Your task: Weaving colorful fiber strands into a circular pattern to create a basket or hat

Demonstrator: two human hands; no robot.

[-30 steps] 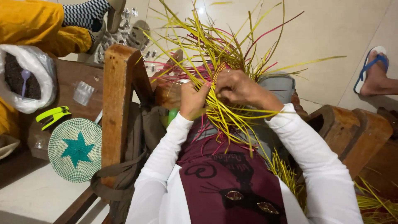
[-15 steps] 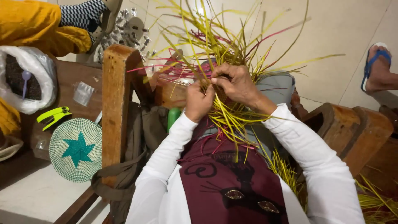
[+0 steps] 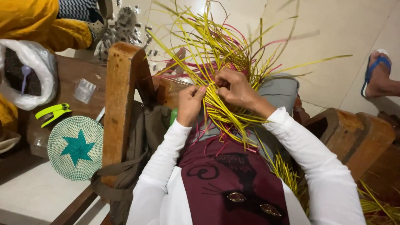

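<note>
A home craft corner: pale tiled floor (image 3: 341,25), heavy wooden bench (image 3: 121,96), a finished round woven mat with teal star (image 3: 76,148), loose yellow and pink weaving strips (image 3: 216,46).

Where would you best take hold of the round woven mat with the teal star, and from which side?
Pinch the round woven mat at its near rim from the floor side. It lies flat and thin, with the yellow-green clip and wooden post crowding other edges.

A round woven mat (image 3: 75,148) with a teal star lies at eight o'clock beside a wooden post (image 3: 118,104). Above it, at nine o'clock, sit a lime-green clip (image 3: 53,112) and a white plastic bag (image 3: 31,75) of dark contents. At three o'clock, another person's foot (image 3: 381,79) wears a blue sandal. A khaki bag (image 3: 141,137) hangs near centre.
</note>
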